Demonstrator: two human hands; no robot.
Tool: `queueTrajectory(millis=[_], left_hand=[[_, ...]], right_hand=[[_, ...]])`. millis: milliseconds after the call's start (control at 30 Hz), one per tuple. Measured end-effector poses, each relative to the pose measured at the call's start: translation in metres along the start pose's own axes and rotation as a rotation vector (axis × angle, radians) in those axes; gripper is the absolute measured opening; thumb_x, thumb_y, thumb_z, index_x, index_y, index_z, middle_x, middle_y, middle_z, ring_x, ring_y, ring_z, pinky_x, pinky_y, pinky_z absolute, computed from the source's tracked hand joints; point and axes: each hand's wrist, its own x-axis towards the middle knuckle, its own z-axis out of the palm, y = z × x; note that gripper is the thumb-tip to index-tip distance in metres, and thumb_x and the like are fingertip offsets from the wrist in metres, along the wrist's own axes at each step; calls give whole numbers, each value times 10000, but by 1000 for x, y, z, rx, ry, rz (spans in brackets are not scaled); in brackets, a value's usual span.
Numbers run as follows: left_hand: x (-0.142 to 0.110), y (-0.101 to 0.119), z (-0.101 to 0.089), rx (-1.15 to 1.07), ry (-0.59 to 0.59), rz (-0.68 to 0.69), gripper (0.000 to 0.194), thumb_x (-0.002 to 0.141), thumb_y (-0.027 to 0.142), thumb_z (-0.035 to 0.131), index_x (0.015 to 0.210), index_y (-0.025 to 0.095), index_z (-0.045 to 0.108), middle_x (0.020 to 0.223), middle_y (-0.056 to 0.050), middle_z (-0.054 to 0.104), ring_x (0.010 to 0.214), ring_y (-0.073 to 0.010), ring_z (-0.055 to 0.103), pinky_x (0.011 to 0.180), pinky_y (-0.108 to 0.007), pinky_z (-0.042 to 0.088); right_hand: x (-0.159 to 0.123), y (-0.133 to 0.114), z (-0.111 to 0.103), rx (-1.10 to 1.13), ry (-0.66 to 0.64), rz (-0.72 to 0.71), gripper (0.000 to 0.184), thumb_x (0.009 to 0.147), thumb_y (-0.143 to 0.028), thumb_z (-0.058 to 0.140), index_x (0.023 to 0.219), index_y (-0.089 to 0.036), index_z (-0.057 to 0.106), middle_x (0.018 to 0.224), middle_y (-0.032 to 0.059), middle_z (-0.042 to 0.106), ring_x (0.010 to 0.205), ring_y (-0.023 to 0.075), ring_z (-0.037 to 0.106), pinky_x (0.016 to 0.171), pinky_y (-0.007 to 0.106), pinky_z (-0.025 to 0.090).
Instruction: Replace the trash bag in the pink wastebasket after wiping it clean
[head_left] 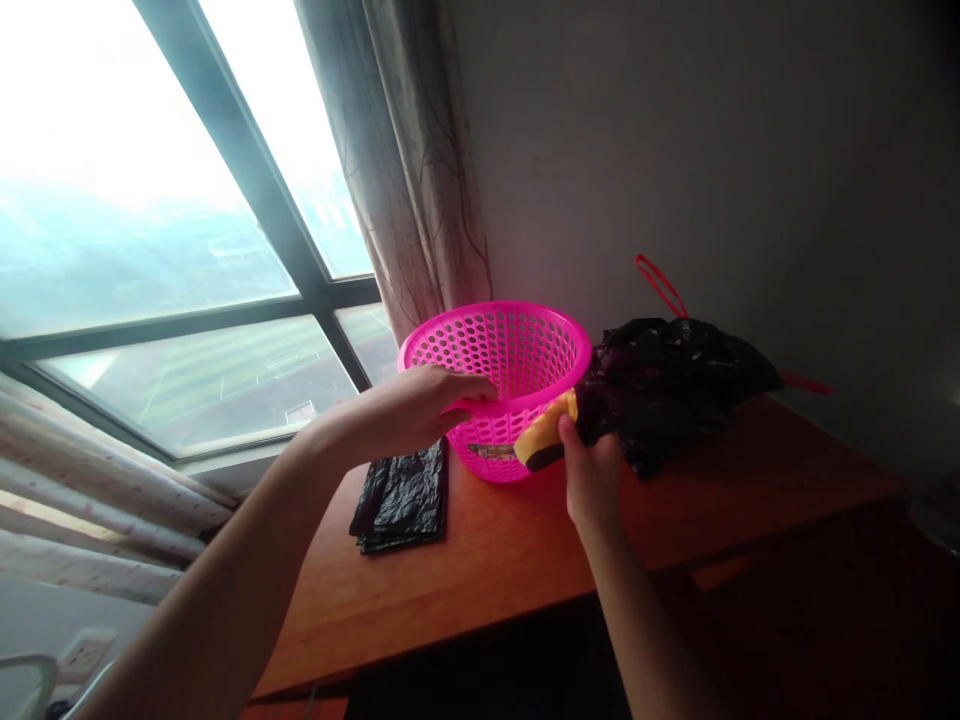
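A pink perforated plastic basket (517,375) stands upright on the wooden table. My left hand (442,405) is closed on its near rim, fingers over the edge and thumb outside. In my right hand (592,465) is a yellow object with a dark end (544,432), in front of the basket's right side; its exact kind cannot be made out. My right thumb presses on top of it, and the other fingers are mostly hidden. A folded black plastic bag (405,500) lies left of the basket. Right of the basket sits a crumpled black garbage bag (675,375) with red drawstrings (660,283).
The wooden table (420,600) meets a grey wall at the back, with its front edge nearest me. A patterned curtain (420,170) and a window (187,230) are at the left. Below the window, a wall socket (86,655) shows at lower left.
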Motion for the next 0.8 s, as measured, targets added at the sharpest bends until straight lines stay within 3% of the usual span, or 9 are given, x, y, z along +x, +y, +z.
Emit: queueTrajectory(millis=[200, 333, 467, 700, 800], left_hand=[[-6, -9, -4, 70, -28, -27, 278, 946, 176, 479, 1167, 227, 639, 1106, -52, 719, 961, -179, 674, 813, -305, 530], [-10, -15, -7, 168, -14, -79, 278, 918, 134, 472, 1111, 211, 657, 1055, -62, 725, 944, -193, 669, 818, -326, 518], [-11, -19, -8, 230, 2, -94, 319, 894, 85, 447, 1085, 224, 660, 1051, -50, 726, 945, -188, 667, 815, -315, 508], [-13, -27, -4, 284, 20, -87, 423, 840, 9, 425, 1108, 238, 659, 1122, -43, 709, 1004, -189, 651, 886, -339, 505], [-16, -33, -3, 306, 27, -73, 477, 801, -34, 409, 1116, 229, 651, 1147, -42, 695, 1022, -182, 640, 916, -346, 499]], right_hand=[[-33, 84, -21, -109, -20, 299, 402, 724, -356, 665, 1060, -135, 683, 1074, 130, 730, 1052, 317, 673, 919, 414, 524], [-43, 101, -25, -74, -2, 371, 399, 706, -380, 685, 1017, -130, 687, 1021, 126, 744, 1006, 319, 691, 870, 405, 544], [-32, 73, -17, -6, 10, 339, 390, 714, -396, 687, 1000, -132, 675, 978, 111, 742, 952, 302, 697, 832, 401, 550], [2, -18, 1, 101, 37, 6, 422, 761, -333, 676, 1140, -155, 624, 1041, 78, 707, 997, 254, 665, 867, 370, 531], [5, -35, 4, 78, 46, -75, 433, 771, -320, 667, 1168, -153, 618, 1043, 76, 706, 1044, 260, 648, 900, 376, 517]])
